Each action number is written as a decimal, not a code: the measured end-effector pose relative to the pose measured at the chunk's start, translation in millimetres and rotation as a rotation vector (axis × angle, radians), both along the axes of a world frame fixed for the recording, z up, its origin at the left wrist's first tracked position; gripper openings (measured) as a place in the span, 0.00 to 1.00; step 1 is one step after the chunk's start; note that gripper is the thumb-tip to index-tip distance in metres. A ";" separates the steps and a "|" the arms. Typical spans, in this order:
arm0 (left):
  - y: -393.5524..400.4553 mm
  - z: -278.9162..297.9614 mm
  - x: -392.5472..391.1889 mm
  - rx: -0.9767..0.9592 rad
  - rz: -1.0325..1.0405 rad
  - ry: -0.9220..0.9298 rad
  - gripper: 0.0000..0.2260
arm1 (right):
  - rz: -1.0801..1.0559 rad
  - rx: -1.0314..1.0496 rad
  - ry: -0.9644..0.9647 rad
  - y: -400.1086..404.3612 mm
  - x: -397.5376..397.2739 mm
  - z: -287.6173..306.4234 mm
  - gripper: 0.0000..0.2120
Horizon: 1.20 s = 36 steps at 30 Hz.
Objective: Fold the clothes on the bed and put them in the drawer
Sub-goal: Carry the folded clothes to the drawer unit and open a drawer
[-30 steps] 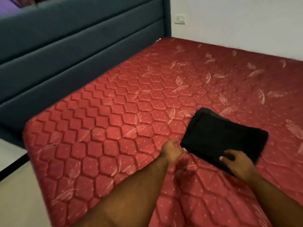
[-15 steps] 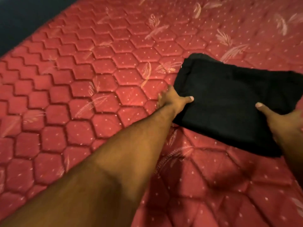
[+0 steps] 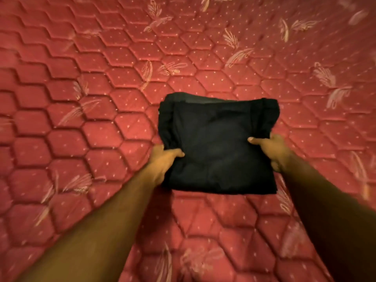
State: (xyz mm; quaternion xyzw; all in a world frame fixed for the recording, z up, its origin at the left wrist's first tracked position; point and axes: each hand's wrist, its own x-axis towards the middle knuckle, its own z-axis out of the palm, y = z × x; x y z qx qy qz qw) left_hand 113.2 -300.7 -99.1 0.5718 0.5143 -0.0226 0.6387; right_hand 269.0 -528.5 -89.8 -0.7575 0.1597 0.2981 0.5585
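A folded black garment (image 3: 218,145) sits roughly in the middle of the head view, a squarish bundle with stacked layers showing along its far edge, held over the red quilted mattress (image 3: 85,110) with its honeycomb stitching and pale feather print. The left hand (image 3: 162,161) grips the bundle's near left side, thumb lying across the top of the cloth and the other fingers tucked out of sight underneath. The right hand (image 3: 272,149) grips the right side in the same way, thumb pressed on top and pointing inward, fingers wrapped below the edge. Both forearms reach in from the bottom of the frame. The near edge of the garment appears lifted off the mattress (whether the far edge still touches it cannot be told), and a dark shadow lies on the bedding just below it
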 end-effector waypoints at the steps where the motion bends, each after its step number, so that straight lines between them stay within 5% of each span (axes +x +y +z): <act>1: -7.6 1.9 -31.6 -0.043 0.022 0.000 0.14 | 0.010 0.001 0.004 -5.1 -26.1 0.4 0.08; 8: -73.1 42.7 -251.5 -0.283 0.075 0.084 0.21 | 0.126 -0.007 -0.051 -47.5 -247.7 20.4 0.17; 17: -148.2 138.9 -457.8 -0.269 0.236 0.059 0.22 | 0.351 -0.015 0.017 -78.2 -443.7 110.6 0.16; 27: -181.4 255.0 -726.7 -0.029 0.641 0.031 0.23 | 1.014 0.062 -0.176 0.9 -654.8 241.8 0.17; 36: -198.8 319.2 -991.7 0.239 1.100 0.026 0.30 | 1.737 0.270 -0.220 139.4 -942.9 308.2 0.16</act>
